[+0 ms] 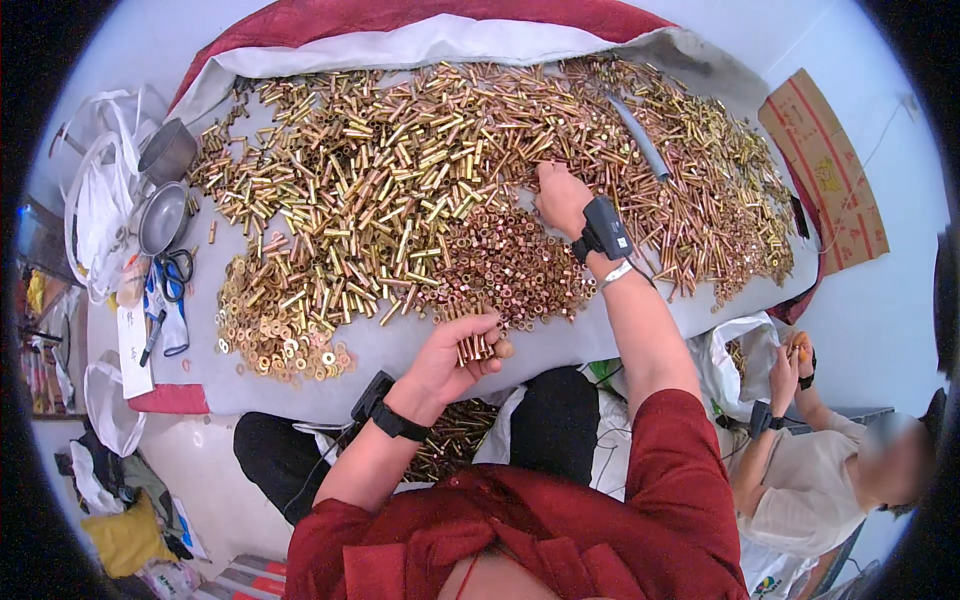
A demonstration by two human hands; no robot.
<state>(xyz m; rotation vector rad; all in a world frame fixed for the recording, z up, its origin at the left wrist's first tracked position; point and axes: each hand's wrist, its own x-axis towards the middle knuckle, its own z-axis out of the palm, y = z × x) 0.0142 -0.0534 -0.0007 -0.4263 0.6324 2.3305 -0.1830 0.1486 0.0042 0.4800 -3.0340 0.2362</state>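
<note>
My left hand point(445, 362), palm up near the table's front edge, is closed round a bunch of copper-coloured bolts point(474, 350). Farther out, my right hand point(563, 200) reaches into the heap with its fingers bent down. Its fingertips are partly hidden, so what they grip cannot be made out. Just below that hand lies a mound of copper-coloured hex nuts point(510, 262). Brass-coloured metal sleeves point(370, 170) spread across the left and middle. Long thin bolts point(690, 205) cover the right side. Flat yellow washers point(262, 325) are heaped at the front left.
A grey tube point(640, 138) rests on the bolts. At the left edge are a metal cup point(168, 152), a metal bowl point(163, 220), scissors point(176, 270) and a marker point(153, 336). Cardboard point(828, 172) stands at the right. A co-worker point(815, 480) sits beside a white sack point(722, 370).
</note>
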